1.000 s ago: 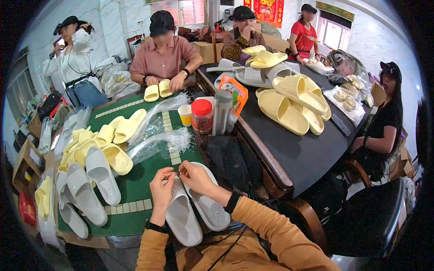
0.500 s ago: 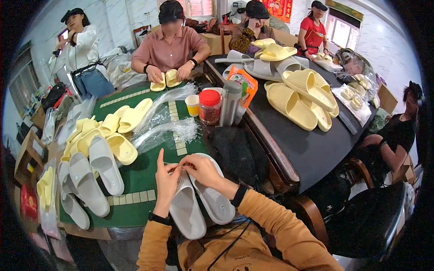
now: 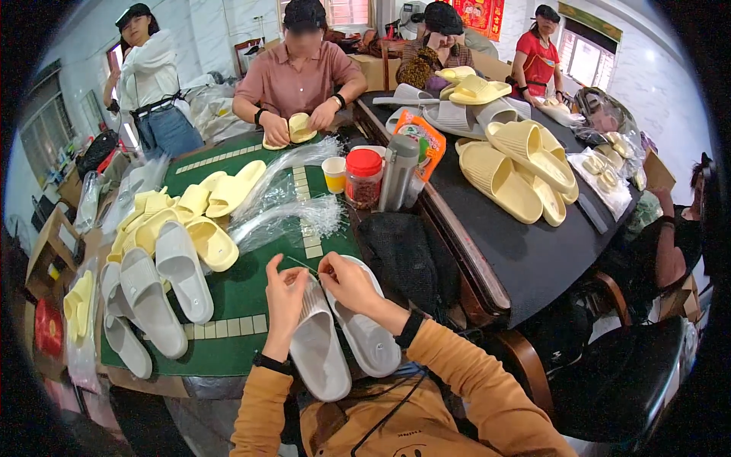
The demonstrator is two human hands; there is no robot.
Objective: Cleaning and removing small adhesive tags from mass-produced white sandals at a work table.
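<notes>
A pair of grey slippers stands at the table's near edge: the left slipper [image 3: 321,354] and the right slipper [image 3: 375,346], side by side with toes away from their heels near me. Above their upper ends, my left hand [image 3: 285,302] has its thumb and fingers pinched together. Just to its right, my right hand [image 3: 349,286] is closed in a pinch too. Between the fingertips of both hands runs a thin clear plastic strand [image 3: 302,264]. Its exact hold in the left fingers is hard to make out. A bundle of similar clear strands [image 3: 304,219] lies beyond my hands.
Yellow slippers [image 3: 213,242] and grey slippers [image 3: 152,301] are piled at left on the green mat [image 3: 236,305]. A red-lidded jar [image 3: 362,179], steel flask [image 3: 397,174] and yellow cup [image 3: 333,175] stand ahead. More slippers [image 3: 495,179] cover the black table at right. Several people are around.
My hands have drawn slightly apart, and the strand between them now shows. The left forefinger, raised before, is lower and bent. The view has shifted slightly.
</notes>
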